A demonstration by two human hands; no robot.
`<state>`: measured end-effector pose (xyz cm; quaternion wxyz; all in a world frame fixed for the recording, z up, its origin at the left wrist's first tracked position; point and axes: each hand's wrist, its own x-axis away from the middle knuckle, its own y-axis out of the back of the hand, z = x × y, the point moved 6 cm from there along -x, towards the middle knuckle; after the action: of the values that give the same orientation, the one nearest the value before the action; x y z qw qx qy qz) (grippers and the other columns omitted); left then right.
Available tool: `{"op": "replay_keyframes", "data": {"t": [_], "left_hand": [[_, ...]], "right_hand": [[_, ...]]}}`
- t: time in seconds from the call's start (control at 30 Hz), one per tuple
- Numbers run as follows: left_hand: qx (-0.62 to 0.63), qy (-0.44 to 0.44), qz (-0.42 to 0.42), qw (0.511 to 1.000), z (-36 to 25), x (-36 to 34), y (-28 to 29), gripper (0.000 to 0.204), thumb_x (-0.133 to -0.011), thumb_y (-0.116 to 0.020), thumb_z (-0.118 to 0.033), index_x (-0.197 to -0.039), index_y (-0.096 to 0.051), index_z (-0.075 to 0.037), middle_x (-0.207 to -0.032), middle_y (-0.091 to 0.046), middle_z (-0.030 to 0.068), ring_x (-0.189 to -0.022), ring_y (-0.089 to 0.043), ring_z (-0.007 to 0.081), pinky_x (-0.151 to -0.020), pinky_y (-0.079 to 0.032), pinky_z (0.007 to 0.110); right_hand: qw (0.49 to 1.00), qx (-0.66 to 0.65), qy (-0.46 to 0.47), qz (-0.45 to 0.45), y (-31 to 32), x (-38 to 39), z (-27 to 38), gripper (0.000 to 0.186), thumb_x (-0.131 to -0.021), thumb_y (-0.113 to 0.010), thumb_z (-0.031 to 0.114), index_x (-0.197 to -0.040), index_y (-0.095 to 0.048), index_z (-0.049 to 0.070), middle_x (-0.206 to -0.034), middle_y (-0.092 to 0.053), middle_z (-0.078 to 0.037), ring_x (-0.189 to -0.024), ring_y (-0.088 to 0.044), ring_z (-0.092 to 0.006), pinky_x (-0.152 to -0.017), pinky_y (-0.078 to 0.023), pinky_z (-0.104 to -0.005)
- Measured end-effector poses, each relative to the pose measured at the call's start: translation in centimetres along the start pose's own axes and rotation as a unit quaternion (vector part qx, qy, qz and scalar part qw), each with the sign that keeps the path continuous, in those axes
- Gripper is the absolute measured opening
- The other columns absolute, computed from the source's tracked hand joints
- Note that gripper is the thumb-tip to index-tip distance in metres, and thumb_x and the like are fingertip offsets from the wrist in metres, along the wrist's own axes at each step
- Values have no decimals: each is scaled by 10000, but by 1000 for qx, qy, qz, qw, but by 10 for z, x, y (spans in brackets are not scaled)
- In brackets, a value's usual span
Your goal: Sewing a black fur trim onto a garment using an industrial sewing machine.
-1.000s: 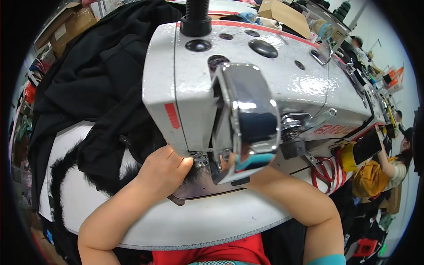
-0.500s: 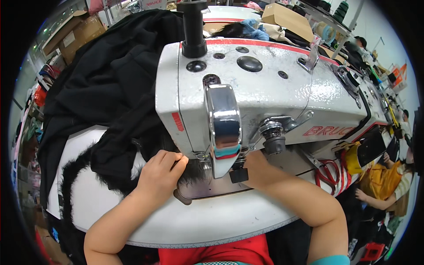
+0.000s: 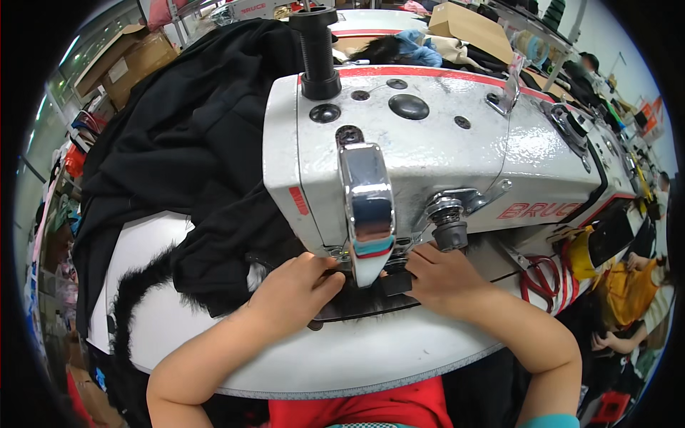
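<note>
A white sewing machine [image 3: 421, 143] stands before me, its chrome lever cover [image 3: 367, 185] hanging over the needle area. To the left of the needle, my left hand [image 3: 296, 289] is closed, pinching black fur trim [image 3: 371, 305] that lies under the machine head. My right hand [image 3: 446, 278] rests right of the needle with its fingers bent inward and closed; their tips are partly hidden behind a small black block [image 3: 397, 283]. Black cloth [image 3: 185, 135] is heaped left of the machine, and a furry black strip [image 3: 135, 292] trails from it over the table.
The white table [image 3: 300, 364] has a measuring tape along its curved front edge. Red-handled scissors [image 3: 542, 282] lie at the right by a yellow roll [image 3: 581, 253]. Cardboard boxes [image 3: 135, 64] stand at the far left. Another person in a yellow garment [image 3: 628, 292] sits at the right.
My right hand has come out from behind the machine head toward the near side of the needle. My left hand has edged closer to the needle. The whole view has shifted slightly.
</note>
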<state>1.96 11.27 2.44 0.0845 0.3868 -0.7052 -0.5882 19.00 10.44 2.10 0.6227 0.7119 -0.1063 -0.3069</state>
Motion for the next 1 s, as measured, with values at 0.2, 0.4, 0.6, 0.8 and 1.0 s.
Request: {"op": "replay_keyframes", "data": {"t": [0.2,0.4,0.6,0.8,1.0], "left_hand": [[-151,-45,69,985,-19,0,2,262,-686,-561,-79,-918,-552,40,-955,-506,158,-857,-517,265,-724,-468,341],[-192,183,182,947,-13,23,10,386,-675,-599,-70,-1030,-487,30,-949,-479,177,-825,-549,315,-679,-490,383],[-17,231,24,973,86,-3,4,215,-731,-627,-109,-931,-602,-33,-974,-559,183,-922,-557,352,-778,-452,419],[-34,91,89,991,129,-14,-20,221,-699,-652,-155,-905,-623,-81,-947,-611,124,-914,-560,312,-759,-452,373],[-50,81,2,995,64,2,11,300,-733,-637,-63,-1023,-573,-22,-1073,-550,186,-999,-501,384,-864,-408,423]], "right_hand": [[996,-58,61,-40,-2,-14,10,290,-692,-574,103,-975,-575,38,-1001,-539,-74,-976,-516,-221,-904,-425,-358],[1000,10,-7,-20,-6,-9,0,192,-719,-577,166,-884,-594,68,-985,-532,-76,-1002,-498,-257,-903,-425,-363],[986,143,-87,21,-13,-13,-25,262,-759,-554,192,-976,-617,60,-972,-550,-104,-956,-515,-263,-766,-452,-333],[981,162,-106,17,-1,13,18,409,-672,-558,139,-1071,-606,62,-1031,-599,-159,-785,-554,-242,-642,-488,-311],[962,91,-192,-169,62,81,-10,331,-671,-562,48,-997,-616,29,-1037,-594,-134,-908,-572,-297,-763,-473,-382]]}}
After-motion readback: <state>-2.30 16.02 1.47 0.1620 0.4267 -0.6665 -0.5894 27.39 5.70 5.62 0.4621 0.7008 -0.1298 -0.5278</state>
